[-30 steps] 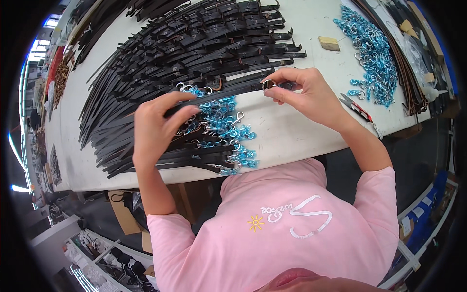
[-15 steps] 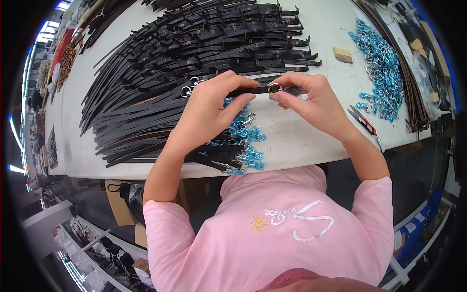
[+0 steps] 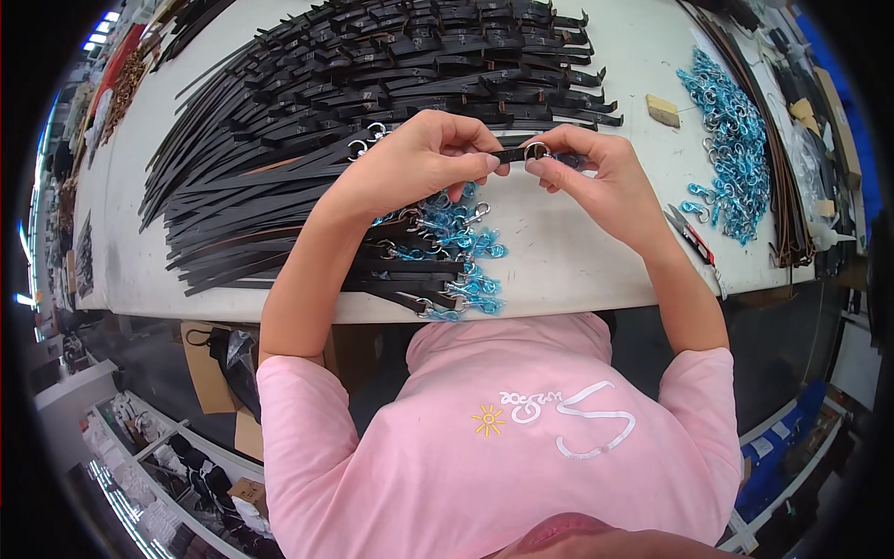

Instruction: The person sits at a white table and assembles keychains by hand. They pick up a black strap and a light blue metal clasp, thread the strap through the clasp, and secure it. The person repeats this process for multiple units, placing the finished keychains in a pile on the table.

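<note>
Between my two hands a short stretch of black strap [image 3: 509,156] runs level above the table. My left hand [image 3: 424,160] pinches it between thumb and fingers. At the strap's other end my right hand [image 3: 596,177] grips a silver metal ring [image 3: 534,150] with thumb and forefinger; what lies behind those fingers is mostly hidden. Under and beside my left forearm lie black straps [image 3: 242,238] whose ends carry metal snap hooks [image 3: 479,212] and pieces of blue plastic wrap [image 3: 486,245].
Rows of black straps with folded ends [image 3: 447,74] fill the table's far side. To the right lie a heap of blue-wrapped snap hooks [image 3: 731,140], a yellowish block [image 3: 663,110], red-handled snips [image 3: 694,242] and brown straps [image 3: 787,205]. Cardboard [image 3: 209,368] stands below the table edge.
My left hand has turned and its fingers have curled further around the strap. The ring has moved slightly up and to the right. The whole view has shifted a little.
</note>
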`<state>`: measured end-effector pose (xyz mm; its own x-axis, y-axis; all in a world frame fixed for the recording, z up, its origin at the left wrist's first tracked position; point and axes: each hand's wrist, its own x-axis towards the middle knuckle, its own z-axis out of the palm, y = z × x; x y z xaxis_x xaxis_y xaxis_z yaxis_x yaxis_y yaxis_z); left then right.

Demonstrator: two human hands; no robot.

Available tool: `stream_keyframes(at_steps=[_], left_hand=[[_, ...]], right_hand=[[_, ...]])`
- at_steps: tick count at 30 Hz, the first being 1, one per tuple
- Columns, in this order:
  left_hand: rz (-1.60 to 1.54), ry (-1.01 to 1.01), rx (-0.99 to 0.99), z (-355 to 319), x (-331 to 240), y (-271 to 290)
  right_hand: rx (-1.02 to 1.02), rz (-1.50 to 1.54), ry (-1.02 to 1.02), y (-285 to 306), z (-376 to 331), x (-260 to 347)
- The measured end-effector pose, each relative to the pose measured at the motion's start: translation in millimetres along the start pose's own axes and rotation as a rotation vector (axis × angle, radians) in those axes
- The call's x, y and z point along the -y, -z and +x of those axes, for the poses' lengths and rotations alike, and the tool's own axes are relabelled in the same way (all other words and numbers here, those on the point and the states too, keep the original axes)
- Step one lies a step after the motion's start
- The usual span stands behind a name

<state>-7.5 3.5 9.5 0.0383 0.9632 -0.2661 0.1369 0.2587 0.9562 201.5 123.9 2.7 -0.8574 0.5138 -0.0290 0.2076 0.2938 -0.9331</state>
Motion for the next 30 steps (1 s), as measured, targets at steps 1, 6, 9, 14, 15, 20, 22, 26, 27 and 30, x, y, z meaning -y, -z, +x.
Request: stream_keyframes(at_steps=[1, 6, 9, 14, 15, 20, 22, 26, 27, 30], left_hand=[[0.006, -0.005, -0.010, 0.8, 1.1, -0.4], [-0.005, -0.018, -0.040, -0.3, -1.4, -2.9], [-0.012, -0.002, -0.017, -1.4, -3.9, 1.0], [-0.012, -0.009, -0.040, -1.5, -4.9, -2.3], [-0.005, -0.016, -0.045, -0.9, -3.2, -1.9], [0.087, -0.123, -0.127, 3.4, 7.2, -7.2], [0.140, -0.189, -0.173, 8.6, 14.2, -9.2], [0.035, -0.119, -0.110, -1.9, 5.5, -7.5], [0.138, -0.127, -0.113, -5.3, 4.3, -6.8], [0.405, -0.163, -0.181, -5.7, 6.0, -12.9]], right_hand=[[-0.007, 0.007, -0.006, -1.0, 0.5, -1.2], [-0.026, 0.108, 0.010, -2.3, 3.5, -9.1], [-0.012, 0.157, -0.013, -2.0, 4.3, -10.3], [-0.017, 0.146, -0.029, -2.0, 3.5, -9.3], [-0.018, 0.144, -0.022, -2.4, 3.9, -8.3], [-0.040, 0.126, -0.019, -5.1, -0.8, -9.4], [-0.052, 0.134, -0.022, -5.3, -1.3, -14.5], [-0.004, 0.229, -0.025, -5.6, 2.1, -14.0], [0.016, 0.246, -0.029, -5.9, 2.0, -14.5], [0.035, 0.251, -0.048, -5.2, 1.8, -15.4]])
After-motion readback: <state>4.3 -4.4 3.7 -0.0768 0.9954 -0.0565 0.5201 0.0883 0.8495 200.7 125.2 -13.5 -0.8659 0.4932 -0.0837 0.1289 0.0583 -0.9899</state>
